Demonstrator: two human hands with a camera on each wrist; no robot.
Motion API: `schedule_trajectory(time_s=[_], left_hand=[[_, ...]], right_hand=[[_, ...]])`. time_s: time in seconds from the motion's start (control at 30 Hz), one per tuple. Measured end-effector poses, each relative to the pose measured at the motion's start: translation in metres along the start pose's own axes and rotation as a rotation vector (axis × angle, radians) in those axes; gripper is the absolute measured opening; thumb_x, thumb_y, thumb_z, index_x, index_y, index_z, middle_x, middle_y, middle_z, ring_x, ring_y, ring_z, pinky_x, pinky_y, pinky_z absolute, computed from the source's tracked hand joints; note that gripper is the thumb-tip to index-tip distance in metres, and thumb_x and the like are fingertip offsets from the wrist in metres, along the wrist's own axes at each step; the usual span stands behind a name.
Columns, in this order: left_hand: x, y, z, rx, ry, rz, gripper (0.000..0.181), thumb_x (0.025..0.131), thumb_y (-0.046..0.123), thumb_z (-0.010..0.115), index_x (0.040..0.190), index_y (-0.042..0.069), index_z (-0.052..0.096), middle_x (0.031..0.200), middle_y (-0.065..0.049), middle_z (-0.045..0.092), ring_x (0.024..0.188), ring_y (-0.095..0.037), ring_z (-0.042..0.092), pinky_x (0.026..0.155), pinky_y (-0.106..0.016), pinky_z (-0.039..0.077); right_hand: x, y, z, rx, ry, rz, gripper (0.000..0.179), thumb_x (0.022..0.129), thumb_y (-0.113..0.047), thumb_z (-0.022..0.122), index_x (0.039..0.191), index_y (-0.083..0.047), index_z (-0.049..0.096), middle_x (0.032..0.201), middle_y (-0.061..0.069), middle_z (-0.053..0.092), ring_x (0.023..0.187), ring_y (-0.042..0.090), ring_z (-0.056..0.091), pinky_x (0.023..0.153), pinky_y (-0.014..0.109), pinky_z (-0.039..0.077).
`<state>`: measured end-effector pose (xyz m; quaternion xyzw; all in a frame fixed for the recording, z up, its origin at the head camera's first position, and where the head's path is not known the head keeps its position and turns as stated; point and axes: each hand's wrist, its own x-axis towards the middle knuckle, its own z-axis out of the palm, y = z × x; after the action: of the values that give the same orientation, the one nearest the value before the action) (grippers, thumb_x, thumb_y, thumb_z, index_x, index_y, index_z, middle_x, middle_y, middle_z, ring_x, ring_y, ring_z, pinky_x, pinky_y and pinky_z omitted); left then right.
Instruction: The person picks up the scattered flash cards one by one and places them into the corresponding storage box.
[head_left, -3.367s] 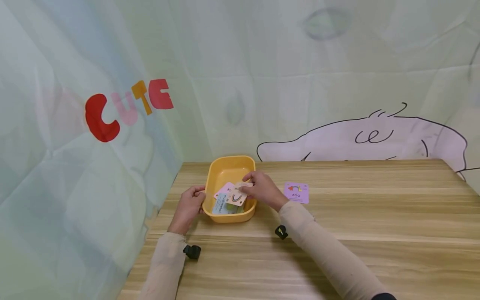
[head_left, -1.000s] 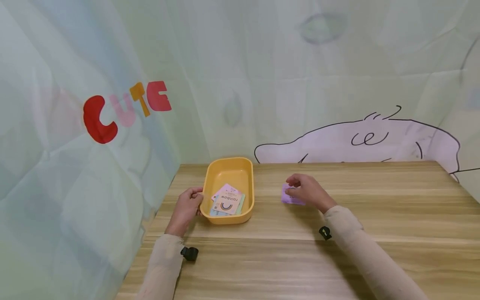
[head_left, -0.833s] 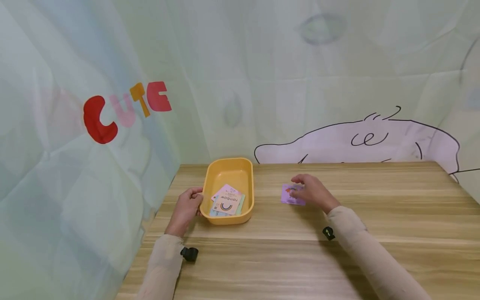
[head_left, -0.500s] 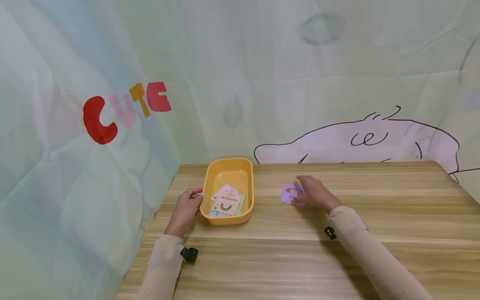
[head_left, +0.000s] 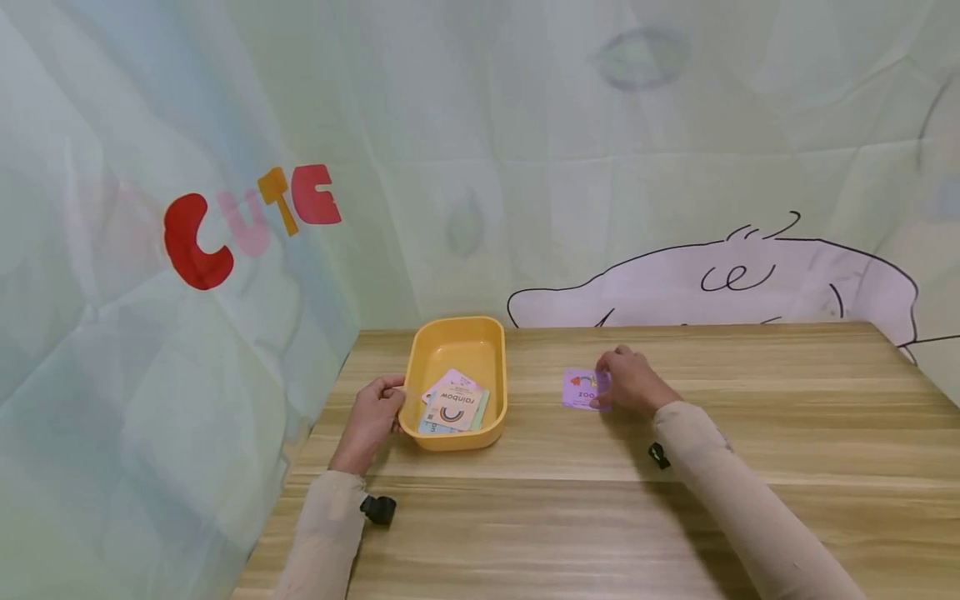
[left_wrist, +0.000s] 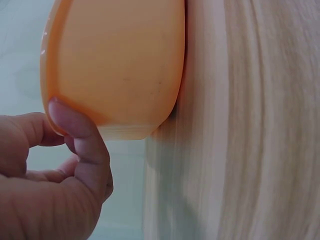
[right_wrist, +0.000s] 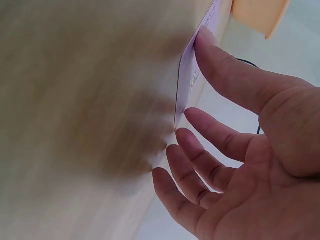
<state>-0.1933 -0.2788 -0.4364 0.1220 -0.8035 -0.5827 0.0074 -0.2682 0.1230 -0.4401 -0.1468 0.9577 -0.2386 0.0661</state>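
A yellow plastic basin point(head_left: 497, 421) stands at the back left of the table. My left hand point(head_left: 372, 419) pinches its left rim between thumb and fingers; the left wrist view shows the thumb point(left_wrist: 75, 120) against the outer wall. Inside lie several flashcards, a peach rainbow flashcard point(head_left: 453, 408) on top. To the right, a purple "zoo" flashcard point(head_left: 579, 393) lies on the wood. My right hand point(head_left: 633, 381) is at its right edge. In the right wrist view the thumb point(right_wrist: 215, 57) touches the card while the other fingers point(right_wrist: 185, 177) are spread, tips down at the tabletop.
The wood-grain table point(head_left: 525, 517) meets a pale printed cloth backdrop point(head_left: 450, 125) at the back and left. The backdrop bears "CUTE" letters point(head_left: 197, 242) and a line-drawn animal point(head_left: 735, 279). Small black wrist cameras point(head_left: 378, 509) sit under both sleeves.
The rainbow flashcard, earlier in my right hand, now lies in the basin. My right hand has moved right to the zoo flashcard and shifted to its right edge. My left hand stays on the rim.
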Motion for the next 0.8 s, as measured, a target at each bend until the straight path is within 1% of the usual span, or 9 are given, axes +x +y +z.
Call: schedule_trajectory(time_s=[0.17,0.33,0.5,0.63,0.8], left_hand=[[0.0,0.001,0.001,0.007,0.008,-0.001,0.041,0.101,0.01,0.047,0.141,0.001,0.052,0.108,-0.014,0.051,0.071,-0.017,0.053,0.06,-0.028,0.052],[-0.001,0.001,0.002,0.012,0.009,-0.007,0.04,0.102,0.011,0.047,0.141,0.002,0.052,0.109,-0.013,0.051,0.072,-0.017,0.053,0.06,-0.027,0.052],[-0.001,0.0,0.002,0.024,0.011,-0.024,0.039,0.103,0.012,0.046,0.141,0.003,0.052,0.109,-0.013,0.05,0.073,-0.018,0.053,0.061,-0.027,0.052],[0.0,0.0,0.002,0.028,0.018,-0.033,0.039,0.103,0.012,0.046,0.14,0.005,0.052,0.109,-0.013,0.05,0.075,-0.018,0.053,0.061,-0.026,0.052],[0.001,0.0,0.002,0.032,0.019,-0.039,0.039,0.103,0.013,0.046,0.14,0.006,0.052,0.109,-0.012,0.05,0.075,-0.019,0.053,0.062,-0.026,0.053]], right_hand=[[0.002,-0.001,-0.001,0.003,-0.03,0.022,0.052,0.079,-0.018,0.087,0.121,0.0,0.062,0.128,0.022,0.053,0.121,0.043,0.048,0.105,0.058,0.042],[0.005,-0.001,-0.001,0.021,-0.05,0.041,0.05,0.08,-0.017,0.086,0.12,-0.002,0.061,0.126,0.02,0.052,0.119,0.04,0.048,0.104,0.057,0.042],[0.008,-0.001,-0.001,0.0,-0.06,0.03,0.047,0.08,-0.014,0.085,0.118,0.001,0.061,0.121,0.021,0.052,0.114,0.04,0.051,0.102,0.055,0.044],[0.01,-0.001,-0.002,0.004,-0.067,0.029,0.047,0.08,-0.012,0.084,0.118,0.002,0.061,0.12,0.022,0.052,0.113,0.039,0.052,0.102,0.055,0.044],[0.012,0.001,-0.004,0.012,-0.07,0.033,0.05,0.079,-0.012,0.085,0.12,0.003,0.06,0.119,0.021,0.052,0.112,0.038,0.052,0.103,0.054,0.045]])
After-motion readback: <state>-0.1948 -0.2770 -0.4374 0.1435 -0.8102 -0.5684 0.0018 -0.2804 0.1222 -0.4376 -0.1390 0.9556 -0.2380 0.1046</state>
